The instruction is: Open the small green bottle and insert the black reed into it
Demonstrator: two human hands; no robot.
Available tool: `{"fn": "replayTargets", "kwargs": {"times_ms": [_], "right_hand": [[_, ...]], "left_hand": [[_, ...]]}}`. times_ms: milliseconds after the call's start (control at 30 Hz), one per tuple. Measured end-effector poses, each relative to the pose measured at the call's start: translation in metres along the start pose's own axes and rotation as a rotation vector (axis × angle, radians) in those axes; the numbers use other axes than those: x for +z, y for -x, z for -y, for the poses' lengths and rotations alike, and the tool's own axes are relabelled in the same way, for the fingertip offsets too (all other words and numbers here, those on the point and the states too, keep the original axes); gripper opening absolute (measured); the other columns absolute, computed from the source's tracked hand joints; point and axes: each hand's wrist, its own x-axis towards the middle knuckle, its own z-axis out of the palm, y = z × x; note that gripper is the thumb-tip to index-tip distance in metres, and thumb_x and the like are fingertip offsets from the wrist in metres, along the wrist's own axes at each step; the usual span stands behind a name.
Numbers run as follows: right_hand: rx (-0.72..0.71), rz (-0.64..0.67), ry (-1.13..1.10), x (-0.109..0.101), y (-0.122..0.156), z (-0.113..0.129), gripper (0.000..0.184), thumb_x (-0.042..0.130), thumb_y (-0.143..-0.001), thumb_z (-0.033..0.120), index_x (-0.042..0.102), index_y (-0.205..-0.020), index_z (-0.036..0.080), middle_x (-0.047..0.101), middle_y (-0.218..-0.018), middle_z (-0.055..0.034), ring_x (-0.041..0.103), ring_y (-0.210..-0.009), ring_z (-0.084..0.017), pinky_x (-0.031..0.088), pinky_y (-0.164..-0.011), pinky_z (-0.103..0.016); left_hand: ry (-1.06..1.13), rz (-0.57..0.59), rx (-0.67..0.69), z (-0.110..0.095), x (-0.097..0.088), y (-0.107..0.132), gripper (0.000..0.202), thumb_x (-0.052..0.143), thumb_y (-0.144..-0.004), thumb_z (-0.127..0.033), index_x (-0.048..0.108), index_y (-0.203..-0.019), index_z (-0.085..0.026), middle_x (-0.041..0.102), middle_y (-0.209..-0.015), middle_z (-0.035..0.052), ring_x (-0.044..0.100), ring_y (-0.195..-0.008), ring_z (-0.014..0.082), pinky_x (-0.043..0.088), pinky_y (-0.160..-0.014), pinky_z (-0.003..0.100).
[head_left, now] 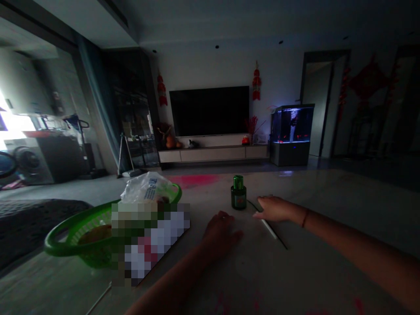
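Note:
My left hand (220,232) rests low over the tabletop, fingers slightly bent and thumb spread to the right, with nothing in it. Just beyond it stands a small dark green glass bottle (239,199), upright, its shiny green cap on and a label on the front. To the bottle's right, my right hand (274,209) has its thumb and fingers around a thin stick (269,229), pale in the middle with dark ends, slanting from near the bottle toward me. Dim light hides the exact finger contact.
A green plastic basket (62,245) stands at the left, with a clear plastic bag (144,188) in it. A blurred-out white and red item (160,240) lies against it. Beyond the pale table (321,197) are a television (210,111), a low cabinet (213,153) and a lit aquarium (292,124).

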Motion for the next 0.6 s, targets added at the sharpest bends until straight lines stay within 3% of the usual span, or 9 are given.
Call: {"fn": "replayTargets", "kwargs": {"times_ms": [100, 233, 333, 467, 600], "right_hand": [[0.068, 0.191, 0.147, -0.008, 0.022, -0.001, 0.025, 0.057, -0.066, 0.038, 0.06, -0.064, 0.013, 0.063, -0.067, -0.013, 0.06, -0.067, -0.024, 0.042, -0.059, -0.032], [0.161, 0.381, -0.015, -0.002, 0.026, -0.005, 0.031, 0.043, -0.076, 0.033, 0.056, -0.054, 0.015, 0.057, -0.052, -0.006, 0.049, -0.039, -0.012, 0.035, -0.043, -0.024], [0.148, 0.281, -0.01, 0.008, 0.015, -0.013, 0.035, 0.042, -0.076, 0.038, 0.059, -0.057, 0.014, 0.06, -0.056, -0.0076, 0.051, -0.042, -0.013, 0.033, -0.043, -0.024], [0.112, 0.082, 0.155, 0.019, -0.003, -0.02, 0.035, 0.042, -0.078, 0.037, 0.065, -0.069, 0.013, 0.066, -0.075, -0.0133, 0.06, -0.066, -0.019, 0.035, -0.052, -0.025], [0.143, 0.046, 0.203, 0.025, -0.02, -0.018, 0.036, 0.036, -0.081, 0.032, 0.065, -0.084, 0.012, 0.065, -0.09, -0.0173, 0.061, -0.08, -0.023, 0.039, -0.061, -0.027]], "left_hand": [[-0.017, 0.003, 0.012, 0.0, 0.001, 0.0, 0.047, 0.046, -0.075, -0.048, 0.051, -0.111, -0.019, 0.048, -0.113, 0.0087, 0.046, -0.102, 0.0229, 0.036, -0.089, 0.033], [-0.027, 0.003, 0.009, -0.002, 0.0, 0.001, 0.045, 0.047, -0.075, -0.047, 0.052, -0.11, -0.019, 0.048, -0.113, 0.0086, 0.046, -0.102, 0.0238, 0.035, -0.089, 0.034], [-0.02, -0.005, 0.012, -0.004, -0.001, 0.001, 0.042, 0.047, -0.076, -0.045, 0.052, -0.11, -0.021, 0.049, -0.113, 0.0075, 0.045, -0.104, 0.0232, 0.035, -0.09, 0.033], [-0.022, -0.003, -0.001, -0.005, -0.002, 0.002, 0.042, 0.046, -0.075, -0.046, 0.053, -0.109, -0.021, 0.049, -0.113, 0.0073, 0.045, -0.103, 0.0227, 0.035, -0.089, 0.033], [-0.025, -0.01, 0.004, -0.005, -0.002, 0.002, 0.042, 0.046, -0.076, -0.046, 0.053, -0.108, -0.02, 0.049, -0.112, 0.0079, 0.046, -0.102, 0.023, 0.036, -0.088, 0.033]]}}
